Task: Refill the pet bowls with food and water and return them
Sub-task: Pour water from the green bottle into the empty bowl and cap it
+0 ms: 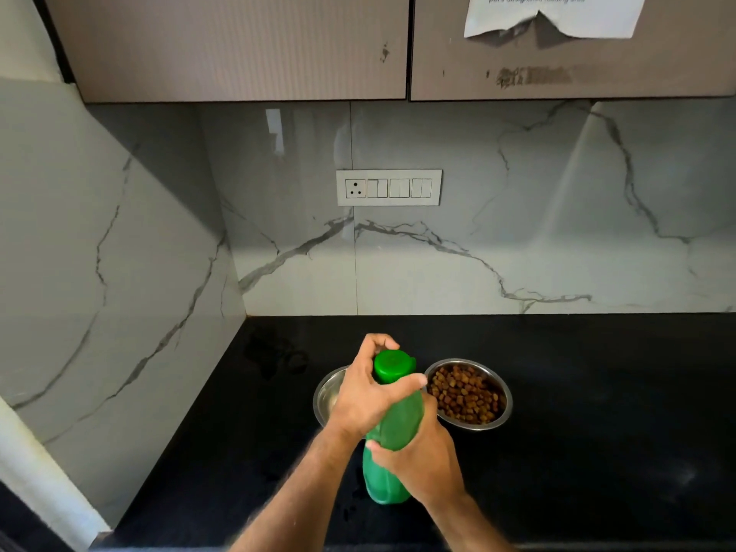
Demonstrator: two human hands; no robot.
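Nearest the camera, two bare forearms reach in from the bottom edge and meet on a green plastic bottle (392,428) held above the black countertop (597,452). Its long axis runs away from the person, base toward the viewer and cap end pointing toward the back wall, leaning slightly right. The right hand (422,460) wraps round the bottle's middle, thumb across the near side and fingers curled behind. The left hand (368,392) closes on the neck, with its fingers arched over the green cap (392,364) and its thumb laid across the bottle just under the cap. Just beyond the hands, two steel bowls sit side by side on the counter, close together. The left bowl (328,392) is mostly hidden behind the left hand, and what it holds cannot be made out. The right bowl (468,394) is heaped with brown kibble (466,392). Farther back, some faint smudges mark the counter near the corner. Behind that rises a grey-veined marble backsplash (517,213) carrying a white switch plate (389,188) with one socket and a row of switches. Above hang the cabinet doors (239,45), the right one bearing a torn sheet of paper (553,13) with printed words about a pet's feeding area.
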